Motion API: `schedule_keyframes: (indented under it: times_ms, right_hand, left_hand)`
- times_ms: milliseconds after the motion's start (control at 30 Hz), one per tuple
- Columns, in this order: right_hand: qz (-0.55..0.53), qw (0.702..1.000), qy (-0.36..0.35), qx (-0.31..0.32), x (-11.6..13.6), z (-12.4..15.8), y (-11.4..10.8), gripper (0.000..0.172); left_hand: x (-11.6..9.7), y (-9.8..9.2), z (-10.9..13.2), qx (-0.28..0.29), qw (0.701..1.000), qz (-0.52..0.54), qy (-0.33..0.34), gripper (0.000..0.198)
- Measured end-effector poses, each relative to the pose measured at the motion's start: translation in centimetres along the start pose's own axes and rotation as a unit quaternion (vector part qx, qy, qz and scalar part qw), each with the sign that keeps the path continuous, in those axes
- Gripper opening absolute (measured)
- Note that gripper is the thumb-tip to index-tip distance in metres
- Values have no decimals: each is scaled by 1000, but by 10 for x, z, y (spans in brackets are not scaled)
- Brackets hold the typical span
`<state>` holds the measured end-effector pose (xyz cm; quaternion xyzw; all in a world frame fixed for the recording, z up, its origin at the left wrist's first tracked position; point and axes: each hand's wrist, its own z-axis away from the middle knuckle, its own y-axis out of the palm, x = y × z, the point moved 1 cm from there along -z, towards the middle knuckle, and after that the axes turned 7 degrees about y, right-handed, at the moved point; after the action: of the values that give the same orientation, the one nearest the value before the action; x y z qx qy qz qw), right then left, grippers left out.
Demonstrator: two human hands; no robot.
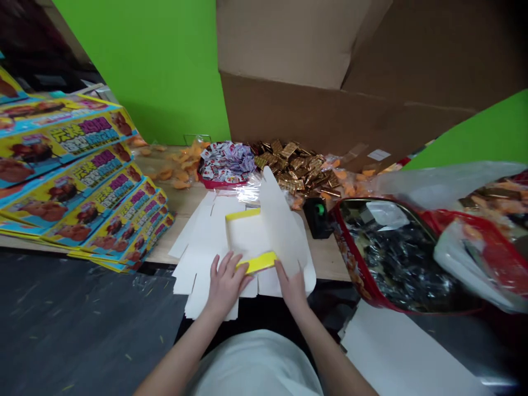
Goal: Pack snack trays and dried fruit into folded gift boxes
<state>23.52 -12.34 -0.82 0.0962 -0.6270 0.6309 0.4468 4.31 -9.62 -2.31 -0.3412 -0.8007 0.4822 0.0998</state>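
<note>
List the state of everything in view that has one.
carton blank: lying flat, white side up, near flap folded over.
left hand: open, fingers flat on that flap.
right hand: on the blank, hold unclear.
printed cartons: flat, stacked.
red tin: open, holding dark wrappers.
cardboard box: flaps open.
red bowl: full of sweets.

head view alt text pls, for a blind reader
Two bare hands, left hand and right hand, press a yellow flap of a white flat carton on a wooden table. Printed cartons are stacked at left; a red bin of wrapped sweets sits at right.
</note>
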Motion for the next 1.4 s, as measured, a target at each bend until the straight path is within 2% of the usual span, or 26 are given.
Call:
schedule_keyframes:
  times_ms: [67, 100, 133, 200, 267, 367, 433, 567, 700, 833, 900, 967, 1000, 1033, 1100, 1167, 1267, 1333, 1400]
  right_hand:
    - [129, 978, -41, 158, 6, 12, -32, 33]
    - [172, 957, -78, 218, 13, 20, -43, 30]
    - [201, 939, -127, 247, 22, 27, -48, 26]
    - [255, 922, -202, 208, 46, 34, -41, 25]
    - [342, 905, -200, 153, 70, 28, -19, 32]
    - [436, 869, -168, 164, 93, 5, 11, 30]
    - [447, 856, -184, 181, 96, -9, 17, 28]
    - [472, 833, -206, 201, 88, -14, 7, 29]
    - [482, 818, -238, 204, 82, -6, 5, 32]
    - [477, 811, -271, 204, 66, 2, 5, 25]
    - [407, 818, -376, 153, 47, 12, -14, 29]
    - [260, 807, -530, 27, 25, 23, -48, 38]
    - [176, 797, -576, -49, 16, 24, -67, 39]
    - [106, 798, -582, -117, 8, 21, -85, 38]
    - [30, 841, -497, -211, 6, -7, -108, 32]
    - [31, 891, -385, -236, 19, -59, -106, 25]
    - [161, 940, -282, -102, 53, -156, -64, 23]
    - [170, 951, -242, -94, 70, -207, -34, 29]
    - [157, 960, -205, -108, 77, -237, -15, 29]
  left_hand:
    - [3, -7, -5, 80, 996, -5, 41, 15]
    - [3, -10, -11, 133, 990, -7, 43, 18]
    - [1, -12, -17, 195, 980, -6, 37, 22]
    - [-3, -15, -33, 308, 951, 2, 11, 27]
    - [-8, -16, -48, 367, 930, 12, -11, 26]
    - [-9, -15, -62, 386, 922, 15, -20, 25]
    - [-7, -14, -66, 396, 918, 19, -24, 25]
    - [-9, -17, -63, 403, 914, 37, -27, 30]
    - [-25, -21, -50, 397, 915, 47, -43, 33]
    - [-40, -25, -37, 400, 911, 67, -74, 32]
    - [-39, -29, -31, 401, 907, 100, -84, 28]
    - [-31, -34, -23, 414, 896, 125, -96, 39]
    - [-26, -35, -19, 424, 891, 127, -100, 48]
    - [-21, -34, -14, 435, 886, 124, -104, 57]
    - [-12, -30, -5, 449, 880, 119, -102, 74]
    - [-11, -22, -1, 451, 881, 116, -87, 82]
    - [-21, -6, 0, 443, 886, 117, -72, 80]
    - [-29, 4, 1, 424, 896, 116, -64, 80]
    - [-30, 9, 5, 376, 920, 99, -50, 76]
